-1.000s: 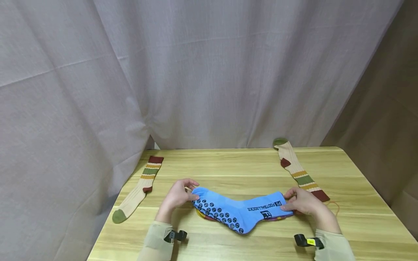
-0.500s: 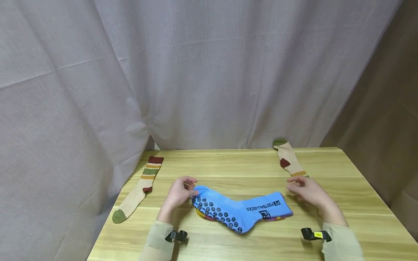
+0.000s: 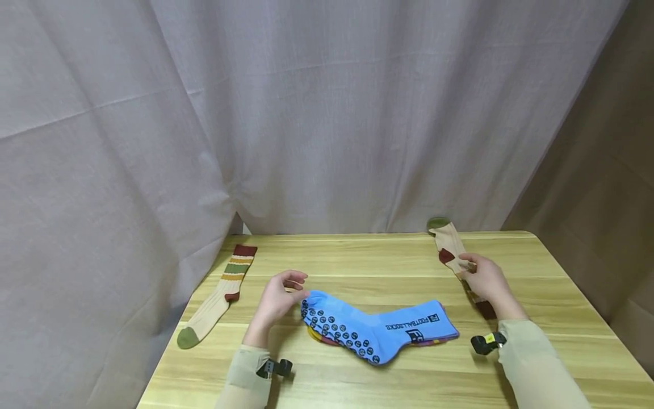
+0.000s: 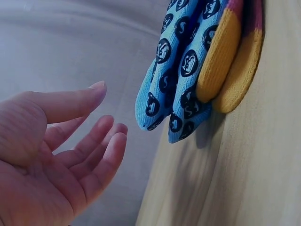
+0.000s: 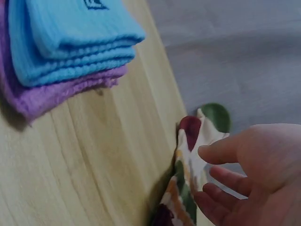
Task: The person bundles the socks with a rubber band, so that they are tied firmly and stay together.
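Note:
Blue socks printed with black lettering and grip dots lie on a wooden table. Beneath them, purple socks with yellow toes stick out. My left hand hovers at the toe end; in the left wrist view its fingers are loosely bent, apart from the socks and holding nothing. Farther right, my right hand pinches the middle of a cream striped sock with green toe and dark red heel. Its leg looks bunched and tilted, and the hand partly hides it. The thumb shows against the sock in the right wrist view.
A matching cream striped sock lies by the table's left edge. Grey curtain hangs behind the table and along the left, and a darker brownish curtain borders the right.
My right hand has left the blue sock's cuff and moved up and back to the right-hand striped sock, whose cuff has shifted left. My left hand has drawn slightly off the blue toe.

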